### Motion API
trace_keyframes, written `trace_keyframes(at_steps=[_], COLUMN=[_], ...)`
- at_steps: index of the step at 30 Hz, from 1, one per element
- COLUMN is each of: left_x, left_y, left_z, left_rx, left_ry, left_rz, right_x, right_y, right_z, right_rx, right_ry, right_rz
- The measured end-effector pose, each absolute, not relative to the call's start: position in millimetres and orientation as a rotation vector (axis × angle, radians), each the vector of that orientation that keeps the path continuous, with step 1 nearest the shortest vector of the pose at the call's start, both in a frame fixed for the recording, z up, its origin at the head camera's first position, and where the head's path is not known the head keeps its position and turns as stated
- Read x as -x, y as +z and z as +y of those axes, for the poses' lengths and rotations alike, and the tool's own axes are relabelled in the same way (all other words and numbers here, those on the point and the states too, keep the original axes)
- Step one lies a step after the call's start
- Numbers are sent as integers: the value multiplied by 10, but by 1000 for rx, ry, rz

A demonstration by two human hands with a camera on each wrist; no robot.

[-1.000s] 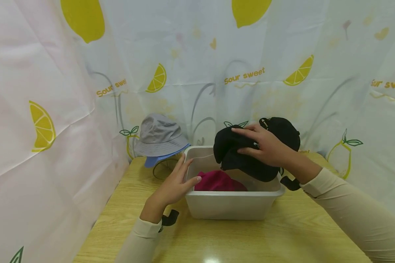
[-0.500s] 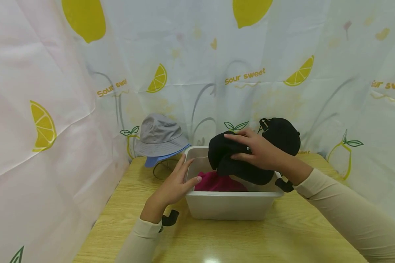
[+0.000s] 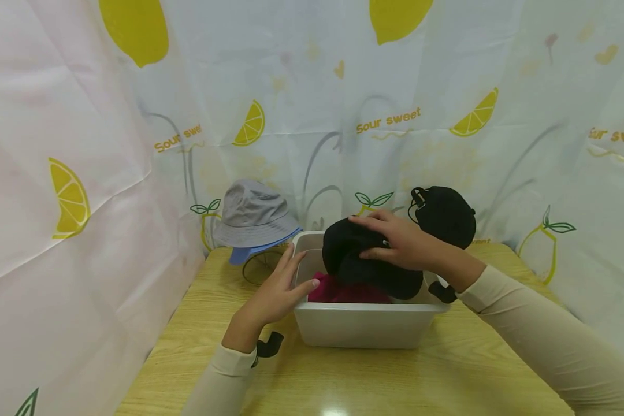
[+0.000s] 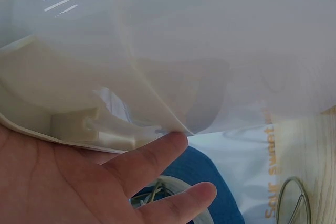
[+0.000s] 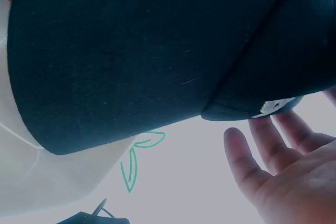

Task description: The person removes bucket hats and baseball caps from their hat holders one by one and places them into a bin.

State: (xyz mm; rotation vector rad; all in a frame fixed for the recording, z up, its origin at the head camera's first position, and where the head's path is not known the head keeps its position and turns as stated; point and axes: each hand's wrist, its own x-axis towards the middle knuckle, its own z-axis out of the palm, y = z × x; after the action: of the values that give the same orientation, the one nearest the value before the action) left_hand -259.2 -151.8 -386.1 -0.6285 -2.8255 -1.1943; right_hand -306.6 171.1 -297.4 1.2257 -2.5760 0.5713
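Stowing headwear appears to be the work; step in hand, judged so: placing one black cap [image 3: 345, 248] in the bin [image 3: 356, 326].

Black cap: at the bin's mouth, partly within, above a pink hat [image 3: 333, 293]; contact between the two cannot be told. Held by the right hand [image 3: 405, 241], fingers across the crown, thumb beneath.

Left hand [image 3: 274, 293]: at the bin's left rim, fingers extended along the wall, no grasp evident; probably steadying.

Bin: white, on a wood-grain table [image 3: 213, 346].

Outside the bin: grey bucket hat [image 3: 255, 208] over a blue hat [image 3: 247, 253], wire stand [image 3: 245, 271] below; second cap [image 3: 445, 218], black, beyond the bin's right end, buckled strap showing, support hidden.

Next move, as judged: settle the cap beside or upon the pink hat without crushing its brim, then loosen the fingers.

Writing: "Sour sweet", orange, repeated on a lemon-printed curtain [image 3: 301, 69]. White mark [image 5: 273, 107] on the held cap, cut off and illegible. No brand readable.
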Motion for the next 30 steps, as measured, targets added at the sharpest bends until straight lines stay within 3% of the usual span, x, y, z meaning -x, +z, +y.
trace_keyframes(at_steps=[30], left_x=[2586], left_y=[-3847], left_z=[-1518], left_rx=[629], left_ry=[-1199], left_rz=[-2831], right_x=[3164], right_y=[-3154], right_z=[1565], right_rx=[-1259], right_ry=[513], right_rz=[-2851])
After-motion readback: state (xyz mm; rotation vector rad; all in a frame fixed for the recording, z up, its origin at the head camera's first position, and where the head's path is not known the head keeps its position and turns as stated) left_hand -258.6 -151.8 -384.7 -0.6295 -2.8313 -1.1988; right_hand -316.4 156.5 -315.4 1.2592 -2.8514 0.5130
